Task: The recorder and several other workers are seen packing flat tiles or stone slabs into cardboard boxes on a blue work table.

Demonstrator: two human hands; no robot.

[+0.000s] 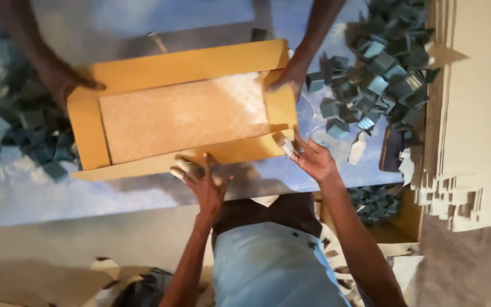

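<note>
Both hands press the near flap of the yellow box [183, 108] on the table [86, 199], left hand [206, 185] fingers spread, right hand [313, 159] fingers loosely open, while a co-worker's hands [63, 79] hold the far flap; sides remain unfolded.

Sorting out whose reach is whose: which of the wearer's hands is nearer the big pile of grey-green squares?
Right. The right hand is at the yellow cardboard's near corner beside the pile; the left hand is further away, mid-edge.
</note>
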